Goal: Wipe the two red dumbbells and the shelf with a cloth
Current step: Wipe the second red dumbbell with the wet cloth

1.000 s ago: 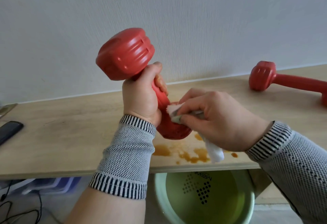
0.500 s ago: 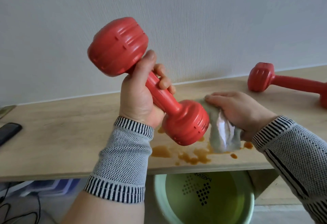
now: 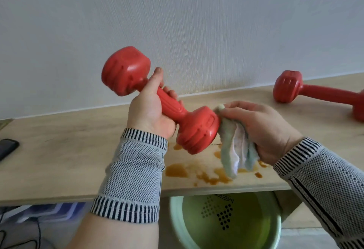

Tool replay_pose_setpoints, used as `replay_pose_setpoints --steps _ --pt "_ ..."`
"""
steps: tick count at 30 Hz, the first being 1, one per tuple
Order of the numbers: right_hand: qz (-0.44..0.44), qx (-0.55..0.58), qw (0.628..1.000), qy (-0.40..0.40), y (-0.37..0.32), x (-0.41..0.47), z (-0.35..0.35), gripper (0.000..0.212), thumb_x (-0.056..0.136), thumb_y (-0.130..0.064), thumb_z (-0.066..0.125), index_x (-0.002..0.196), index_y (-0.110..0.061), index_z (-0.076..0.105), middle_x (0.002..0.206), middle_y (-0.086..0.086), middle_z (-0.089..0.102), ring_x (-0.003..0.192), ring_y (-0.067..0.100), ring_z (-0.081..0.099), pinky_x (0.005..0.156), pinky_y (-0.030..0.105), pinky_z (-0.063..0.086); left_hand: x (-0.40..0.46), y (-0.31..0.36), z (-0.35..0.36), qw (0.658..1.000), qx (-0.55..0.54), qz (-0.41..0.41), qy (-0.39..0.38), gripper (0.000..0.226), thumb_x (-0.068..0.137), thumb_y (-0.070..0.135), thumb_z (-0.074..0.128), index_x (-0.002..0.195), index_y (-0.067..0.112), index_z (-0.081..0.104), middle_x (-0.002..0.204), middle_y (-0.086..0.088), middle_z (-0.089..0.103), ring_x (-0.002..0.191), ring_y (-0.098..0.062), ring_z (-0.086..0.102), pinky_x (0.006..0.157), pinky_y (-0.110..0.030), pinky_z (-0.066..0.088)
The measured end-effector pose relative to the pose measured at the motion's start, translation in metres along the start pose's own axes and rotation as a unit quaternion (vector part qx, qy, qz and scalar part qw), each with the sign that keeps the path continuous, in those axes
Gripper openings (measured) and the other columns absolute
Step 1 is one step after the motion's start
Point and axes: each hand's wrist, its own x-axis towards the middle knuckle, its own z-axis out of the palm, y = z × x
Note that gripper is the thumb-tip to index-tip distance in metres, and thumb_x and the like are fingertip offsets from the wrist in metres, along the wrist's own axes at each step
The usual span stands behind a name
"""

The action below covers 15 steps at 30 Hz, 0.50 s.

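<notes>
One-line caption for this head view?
Left hand holds a red dumbbell while right hand presses a cloth against it above a stained shelf.

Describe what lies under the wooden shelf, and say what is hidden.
Under the wooden shelf sits a green basin with a black dot pattern inside; left of it are bluish containers and black cables. The shelf covers the basin's far rim and whatever lies behind it.

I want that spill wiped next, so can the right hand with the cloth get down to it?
Probably yes: the right hand and cloth hang just above the brown spill, nothing between.
</notes>
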Motion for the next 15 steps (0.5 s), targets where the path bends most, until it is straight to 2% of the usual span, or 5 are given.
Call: replay_pose_setpoints --steps 4,8,10,12,15 --pt "-0.168 -0.125 0.976 0.06 -0.011 -0.002 -0.002 0.014 0.087 -0.011 0.061 0.079 -0.02 0.069 0.069 0.002 0.067 0.06 0.013 0.063 0.057 0.027 0.052 0.0 -0.004 0.001 0.998 -0.046 0.029 0.035 0.033 0.087 0.03 0.069 0.064 0.022 0.047 0.053 0.009 0.046 0.041 -0.006 0.045 0.051 -0.021 0.04" --pt "-0.39 -0.428 0.815 0.0 -0.001 -0.013 0.02 0.014 0.085 -0.018 0.062 0.091 -0.021 0.074 0.083 -0.009 0.066 0.074 0.003 0.062 0.066 0.01 0.047 -0.001 -0.004 0.006 0.995 -0.023 0.095 0.034 0.033 0.089 0.021 0.065 0.062 0.02 0.047 0.05 0.005 0.043 0.04 -0.009 0.043 0.047 -0.021 0.038" --pt "-0.433 -0.497 0.75 -0.047 0.012 -0.011 0.027 0.016 0.082 -0.014 0.062 0.091 -0.02 0.074 0.093 -0.003 0.063 0.078 0.008 0.062 0.071 0.017 0.048 -0.004 -0.007 0.008 0.991 0.009 0.129 0.026 0.036 0.089 0.014 0.063 0.056 0.019 0.05 0.049 0.002 0.042 0.039 -0.012 0.041 0.049 -0.024 0.035" --pt "-0.423 -0.504 0.752 -0.043 0.015 -0.004 0.023 0.019 0.081 -0.018 0.061 0.095 -0.02 0.074 0.096 -0.001 0.062 0.08 0.012 0.061 0.074 0.024 0.047 -0.007 -0.011 0.01 0.986 0.039 0.163 0.006 0.045 0.087 0.008 0.061 0.045 0.018 0.048 0.045 0.0 0.04 0.037 -0.014 0.038 0.049 -0.026 0.032" --pt "-0.39 -0.496 0.776 0.001 0.008 0.002 0.014 0.027 0.083 -0.027 0.053 0.101 -0.024 0.072 0.093 -0.005 0.061 0.081 0.008 0.058 0.075 0.019 0.045 -0.011 -0.017 0.012 0.979 0.078 0.186 -0.03 0.045 0.084 0.005 0.06 0.042 0.017 0.046 0.041 -0.001 0.04 0.038 -0.017 0.037 0.051 -0.029 0.03"
